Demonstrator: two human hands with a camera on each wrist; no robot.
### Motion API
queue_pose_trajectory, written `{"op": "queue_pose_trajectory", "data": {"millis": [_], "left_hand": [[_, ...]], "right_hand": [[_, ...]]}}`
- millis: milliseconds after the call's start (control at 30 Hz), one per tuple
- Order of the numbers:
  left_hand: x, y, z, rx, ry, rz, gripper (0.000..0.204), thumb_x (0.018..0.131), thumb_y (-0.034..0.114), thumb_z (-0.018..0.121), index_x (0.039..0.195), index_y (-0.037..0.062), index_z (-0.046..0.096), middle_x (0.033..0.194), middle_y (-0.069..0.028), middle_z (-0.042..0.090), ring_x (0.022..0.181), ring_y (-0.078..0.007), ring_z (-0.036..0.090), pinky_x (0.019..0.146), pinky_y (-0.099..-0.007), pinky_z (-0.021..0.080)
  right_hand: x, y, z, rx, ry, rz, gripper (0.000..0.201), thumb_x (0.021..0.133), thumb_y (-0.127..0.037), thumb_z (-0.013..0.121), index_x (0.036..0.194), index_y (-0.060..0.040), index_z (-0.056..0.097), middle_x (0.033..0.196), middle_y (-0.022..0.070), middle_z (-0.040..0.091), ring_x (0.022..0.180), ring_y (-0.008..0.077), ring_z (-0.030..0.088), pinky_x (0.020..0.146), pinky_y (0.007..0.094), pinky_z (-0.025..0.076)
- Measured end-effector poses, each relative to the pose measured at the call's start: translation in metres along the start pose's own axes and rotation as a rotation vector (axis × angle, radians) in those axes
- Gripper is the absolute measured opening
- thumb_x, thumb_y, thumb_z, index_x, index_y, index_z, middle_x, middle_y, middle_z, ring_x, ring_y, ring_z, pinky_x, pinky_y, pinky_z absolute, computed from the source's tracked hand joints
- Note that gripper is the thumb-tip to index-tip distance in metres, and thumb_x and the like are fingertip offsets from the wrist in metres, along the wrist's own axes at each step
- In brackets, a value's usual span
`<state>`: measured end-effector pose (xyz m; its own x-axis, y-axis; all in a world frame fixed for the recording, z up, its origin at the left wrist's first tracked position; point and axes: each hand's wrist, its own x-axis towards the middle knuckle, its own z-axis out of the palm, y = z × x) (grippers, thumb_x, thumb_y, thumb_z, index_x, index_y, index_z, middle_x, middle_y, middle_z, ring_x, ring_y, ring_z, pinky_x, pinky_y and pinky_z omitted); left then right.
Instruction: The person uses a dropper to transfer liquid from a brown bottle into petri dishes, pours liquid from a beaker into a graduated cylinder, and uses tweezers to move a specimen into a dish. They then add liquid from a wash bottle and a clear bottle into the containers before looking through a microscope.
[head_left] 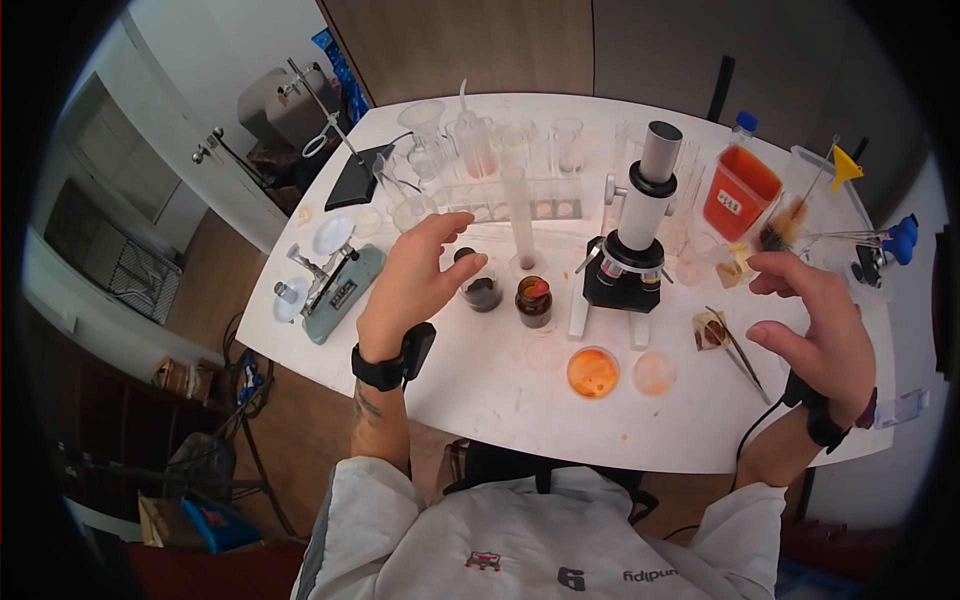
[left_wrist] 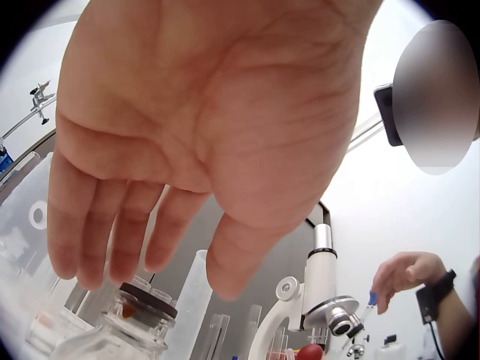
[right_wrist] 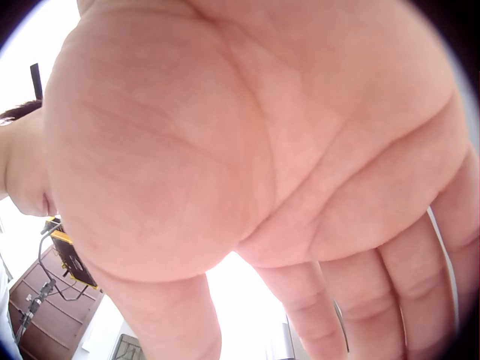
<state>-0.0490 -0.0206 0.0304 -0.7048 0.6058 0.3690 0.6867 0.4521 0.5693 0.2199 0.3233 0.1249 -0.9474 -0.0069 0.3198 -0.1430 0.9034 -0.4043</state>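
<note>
My left hand (head_left: pixel 420 280) is held over the table with its fingers extended and holds nothing. Nearest to it is a clear glass jar (head_left: pixel 484 293) with dark contents and a black stopper; in the left wrist view this stopper (left_wrist: pixel 150 298) shows just below the fingertips. A brown glass bottle (head_left: pixel 534 308) with something red at its mouth stands to the right of the jar. My right hand (head_left: pixel 822 330), also holding nothing, hovers above the table's right side with fingers loosely bent, near metal tweezers (head_left: pixel 738 355) and a small square sample (head_left: pixel 712 330).
A microscope (head_left: pixel 640 225) stands right of centre, with an orange petri dish (head_left: pixel 593 372) before it. A tall cylinder (head_left: pixel 518 215) and other glassware stand behind. A balance scale (head_left: pixel 343 295) is at left, an orange-red container (head_left: pixel 741 192) at back right.
</note>
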Motion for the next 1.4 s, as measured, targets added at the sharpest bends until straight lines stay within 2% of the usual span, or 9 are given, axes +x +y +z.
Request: {"op": "queue_pose_trajectory", "data": {"millis": [167, 300, 600, 800, 900, 933, 1133, 1233, 1400], "left_hand": [[0.015, 0.009, 0.000, 0.012, 0.053, 0.047, 0.058, 0.090, 0.026, 0.082, 0.136, -0.0043, 0.063, 0.123, -0.0240, 0.073, 0.115, -0.0363, 0.071, 0.095, -0.0427, 0.058], [0.046, 0.017, 0.005, 0.042, -0.064, 0.008, 0.069, 0.091, 0.027, 0.082, 0.146, -0.0048, 0.055, 0.122, -0.0236, 0.074, 0.118, -0.0349, 0.071, 0.103, -0.0415, 0.056], [0.074, 0.012, 0.023, -0.217, -0.179, -0.072, 0.046, 0.091, 0.018, 0.082, 0.127, -0.0039, 0.064, 0.107, -0.0200, 0.074, 0.103, -0.0317, 0.077, 0.083, -0.0374, 0.060], [0.070, 0.028, 0.010, -0.329, -0.135, -0.063, 0.033, 0.099, 0.009, 0.073, 0.125, -0.0050, 0.060, 0.114, -0.0124, 0.074, 0.107, -0.0200, 0.074, 0.090, -0.0304, 0.058], [0.061, 0.040, -0.010, -0.398, -0.018, 0.084, 0.029, 0.101, 0.007, 0.072, 0.125, -0.0043, 0.059, 0.118, -0.0135, 0.075, 0.113, -0.0182, 0.071, 0.098, -0.0298, 0.055], [0.058, 0.042, -0.013, -0.403, 0.135, 0.173, 0.032, 0.097, 0.011, 0.075, 0.122, -0.0043, 0.062, 0.110, -0.0147, 0.077, 0.105, -0.0213, 0.076, 0.092, -0.0315, 0.058], [0.020, 0.070, -0.064, -0.401, 0.441, 0.298, 0.040, 0.094, 0.009, 0.081, 0.129, -0.0031, 0.065, 0.112, -0.0097, 0.075, 0.103, -0.0183, 0.074, 0.092, -0.0303, 0.058], [-0.004, 0.076, -0.073, -0.341, 0.478, 0.311, 0.042, 0.090, 0.008, 0.084, 0.126, -0.0047, 0.066, 0.108, -0.0094, 0.074, 0.099, -0.0169, 0.073, 0.087, -0.0300, 0.058], [-0.042, 0.079, -0.050, -0.014, 0.215, 0.411, 0.046, 0.078, 0.011, 0.092, 0.118, -0.0013, 0.072, 0.096, -0.0096, 0.073, 0.081, -0.0187, 0.070, 0.075, -0.0302, 0.056]], "right_hand": [[0.001, -0.002, -0.001, 0.005, -0.017, -0.007, 0.059, 0.079, -0.023, 0.088, 0.128, -0.0010, 0.063, 0.104, 0.0174, 0.073, 0.097, 0.0361, 0.072, 0.087, 0.0401, 0.056], [0.002, -0.001, -0.003, 0.033, -0.036, 0.019, 0.058, 0.079, -0.021, 0.089, 0.127, -0.0009, 0.063, 0.104, 0.0176, 0.074, 0.098, 0.0365, 0.072, 0.087, 0.0401, 0.056], [-0.001, -0.003, -0.006, -0.008, -0.001, 0.025, 0.057, 0.079, -0.021, 0.089, 0.126, -0.0008, 0.063, 0.103, 0.0168, 0.074, 0.097, 0.0359, 0.072, 0.087, 0.0402, 0.056], [-0.002, 0.000, -0.006, -0.011, -0.001, 0.007, 0.057, 0.081, -0.024, 0.088, 0.127, -0.0002, 0.063, 0.102, 0.0168, 0.073, 0.098, 0.0357, 0.072, 0.087, 0.0406, 0.056], [-0.003, -0.001, -0.007, -0.030, -0.009, 0.012, 0.057, 0.082, -0.025, 0.087, 0.127, -0.0004, 0.063, 0.103, 0.0170, 0.074, 0.098, 0.0360, 0.072, 0.087, 0.0409, 0.056], [-0.003, -0.001, -0.007, -0.031, -0.008, 0.009, 0.057, 0.082, -0.025, 0.087, 0.127, -0.0007, 0.063, 0.103, 0.0171, 0.074, 0.098, 0.0360, 0.072, 0.086, 0.0409, 0.056], [-0.002, 0.003, -0.003, -0.018, -0.034, 0.005, 0.058, 0.083, -0.025, 0.087, 0.130, -0.0029, 0.062, 0.105, 0.0169, 0.074, 0.099, 0.0351, 0.072, 0.087, 0.0410, 0.055], [-0.004, 0.002, -0.002, -0.033, -0.049, 0.028, 0.058, 0.084, -0.025, 0.087, 0.131, -0.0044, 0.062, 0.107, 0.0158, 0.074, 0.101, 0.0337, 0.071, 0.089, 0.0413, 0.054], [-0.009, 0.007, -0.001, -0.027, -0.054, 0.043, 0.057, 0.085, -0.025, 0.087, 0.133, -0.0067, 0.062, 0.108, 0.0138, 0.073, 0.102, 0.0317, 0.069, 0.090, 0.0413, 0.053]]}}
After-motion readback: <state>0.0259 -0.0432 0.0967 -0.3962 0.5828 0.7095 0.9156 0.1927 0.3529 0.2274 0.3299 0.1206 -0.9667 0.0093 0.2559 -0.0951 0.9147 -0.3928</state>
